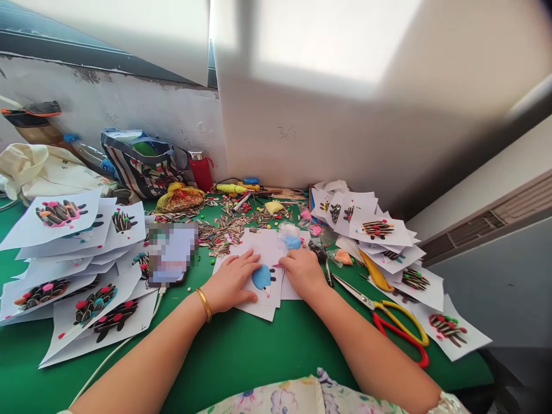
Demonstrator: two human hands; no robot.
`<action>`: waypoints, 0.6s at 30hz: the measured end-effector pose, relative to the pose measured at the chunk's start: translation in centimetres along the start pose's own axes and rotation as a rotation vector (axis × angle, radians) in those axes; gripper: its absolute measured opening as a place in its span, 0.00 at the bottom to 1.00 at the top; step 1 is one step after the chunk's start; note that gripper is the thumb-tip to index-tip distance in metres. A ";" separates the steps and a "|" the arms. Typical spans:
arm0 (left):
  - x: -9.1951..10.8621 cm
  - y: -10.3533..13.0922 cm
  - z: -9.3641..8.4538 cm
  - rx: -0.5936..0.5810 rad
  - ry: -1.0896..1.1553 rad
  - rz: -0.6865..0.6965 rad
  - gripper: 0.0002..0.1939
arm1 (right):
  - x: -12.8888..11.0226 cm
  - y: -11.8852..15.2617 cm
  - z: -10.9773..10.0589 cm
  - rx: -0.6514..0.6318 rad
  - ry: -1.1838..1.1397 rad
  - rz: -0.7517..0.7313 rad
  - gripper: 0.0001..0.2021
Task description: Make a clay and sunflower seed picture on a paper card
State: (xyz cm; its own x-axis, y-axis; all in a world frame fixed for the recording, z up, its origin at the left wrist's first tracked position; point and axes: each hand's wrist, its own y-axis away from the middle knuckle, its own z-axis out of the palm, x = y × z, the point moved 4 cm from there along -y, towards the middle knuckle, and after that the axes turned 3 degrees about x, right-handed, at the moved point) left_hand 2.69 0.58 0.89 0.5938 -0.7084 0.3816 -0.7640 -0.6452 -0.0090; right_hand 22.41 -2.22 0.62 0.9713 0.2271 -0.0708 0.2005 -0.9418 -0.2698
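Observation:
My left hand (233, 280), with a gold bangle at the wrist, lies flat with fingers spread on a white paper (263, 311) at the table's middle. On that paper, right beside the fingers, is a blue clay shape (261, 278) with small dark pieces along its right side and pink dots below. My right hand (303, 273) rests at the paper's right edge, its fingers pinched together around a small pink thing near the dark pieces. Just behind my right hand sits a lump of light blue clay (294, 242) on plastic wrap.
Stacks of cards decorated with seeds stand at left (90, 264) and right (386, 230). A phone (172, 253) with a cable lies left, scissors (383, 310) right. Loose seeds (224, 230), a red bottle (201, 172) and a striped bag (142, 164) are behind.

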 end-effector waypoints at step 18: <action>2.5 0.3 0.2 0.146 -0.125 0.050 0.44 | 0.1 0.5 0.4 0.035 -0.106 -0.076 0.08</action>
State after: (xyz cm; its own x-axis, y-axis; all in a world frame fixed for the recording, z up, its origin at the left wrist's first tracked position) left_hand 4.00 -1.46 1.68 0.5896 -0.7649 0.2593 -0.7539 -0.6364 -0.1630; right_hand 22.62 -2.61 0.11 0.9342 0.3242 -0.1491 0.2669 -0.9121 -0.3110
